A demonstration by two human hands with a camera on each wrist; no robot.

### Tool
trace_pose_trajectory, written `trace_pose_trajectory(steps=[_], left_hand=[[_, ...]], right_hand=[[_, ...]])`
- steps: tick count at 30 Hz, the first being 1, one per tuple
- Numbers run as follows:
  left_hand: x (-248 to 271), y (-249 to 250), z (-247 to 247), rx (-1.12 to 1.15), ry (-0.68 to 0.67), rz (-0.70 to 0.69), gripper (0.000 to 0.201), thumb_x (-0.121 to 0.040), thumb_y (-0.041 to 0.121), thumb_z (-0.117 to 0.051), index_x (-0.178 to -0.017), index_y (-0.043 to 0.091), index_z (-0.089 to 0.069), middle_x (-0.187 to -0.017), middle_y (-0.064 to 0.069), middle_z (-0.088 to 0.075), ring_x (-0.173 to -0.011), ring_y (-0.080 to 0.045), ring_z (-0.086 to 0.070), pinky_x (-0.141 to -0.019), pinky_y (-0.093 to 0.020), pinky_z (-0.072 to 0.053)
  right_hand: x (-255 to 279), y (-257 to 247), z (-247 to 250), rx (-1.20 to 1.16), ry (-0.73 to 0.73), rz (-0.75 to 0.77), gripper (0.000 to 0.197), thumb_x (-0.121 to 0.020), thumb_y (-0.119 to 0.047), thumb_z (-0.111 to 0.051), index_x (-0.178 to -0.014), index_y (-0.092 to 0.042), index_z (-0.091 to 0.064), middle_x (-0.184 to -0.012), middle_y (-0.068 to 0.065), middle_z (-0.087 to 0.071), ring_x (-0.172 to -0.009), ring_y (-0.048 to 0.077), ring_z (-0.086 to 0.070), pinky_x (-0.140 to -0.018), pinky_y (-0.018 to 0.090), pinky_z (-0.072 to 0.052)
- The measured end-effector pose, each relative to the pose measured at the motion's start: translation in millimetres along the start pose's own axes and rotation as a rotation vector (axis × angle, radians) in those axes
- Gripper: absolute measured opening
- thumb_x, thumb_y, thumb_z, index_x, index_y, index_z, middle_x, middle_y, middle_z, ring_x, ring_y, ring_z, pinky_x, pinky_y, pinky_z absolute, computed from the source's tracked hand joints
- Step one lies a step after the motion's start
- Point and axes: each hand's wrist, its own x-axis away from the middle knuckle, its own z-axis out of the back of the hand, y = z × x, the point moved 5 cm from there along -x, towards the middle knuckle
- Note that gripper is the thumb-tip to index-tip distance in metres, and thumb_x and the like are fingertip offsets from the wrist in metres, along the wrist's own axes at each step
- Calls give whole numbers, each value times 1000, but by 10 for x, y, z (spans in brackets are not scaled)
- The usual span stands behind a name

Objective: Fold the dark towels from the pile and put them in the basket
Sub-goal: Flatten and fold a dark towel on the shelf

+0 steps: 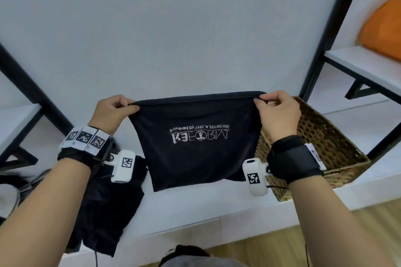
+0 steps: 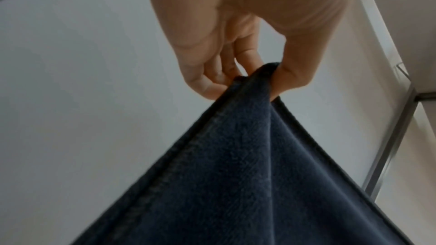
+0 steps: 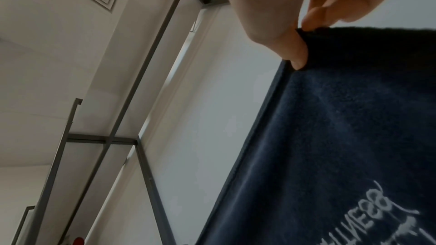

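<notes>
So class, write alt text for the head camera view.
Both hands, left and right, pinch a dark towel's top corners, holding it up over a white shelf. A wicker basket stands right, more dark towels left.

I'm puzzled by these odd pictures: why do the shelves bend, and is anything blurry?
Head view: the wide lens bows the shelf frame; the towel is sharp, its print upside down. Left wrist view: the towel is soft and dim. Right wrist view: the lettering is smeared.
</notes>
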Motion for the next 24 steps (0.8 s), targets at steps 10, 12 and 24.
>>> trace_pose_trajectory(steps=[10, 12, 24], left_hand=[[200, -111, -189, -788, -162, -76, 26, -72, 4, -80, -85, 26, -76, -80, 11, -69, -81, 0, -66, -80, -5, -40], [218, -210, -310, -917, -196, -72, 21, -77, 3, -74, -91, 19, -78, -89, 0, -72, -92, -17, -67, -86, -15, -40], [-129, -56, -307, -668, 145, -68, 25, -84, 2, -59, -95, 13, -78, -100, -5, -75, -99, -17, -66, -86, 1, -29]], right_hand=[[143, 340, -161, 12, -200, -97, 7, -83, -13, -72, -85, -20, -75, -83, 0, -73, -69, 9, -70, -70, 19, -53], [120, 451, -289, -82, -215, -194, 14, -80, -4, -74, -82, -18, -76, -80, 8, -75, -64, 10, -72, -63, 20, -57], [-277, 419, -639, -99, -177, -104, 14, -83, -17, -73, -85, -30, -72, -87, -11, -71, -88, 6, -67, -83, 16, -50]])
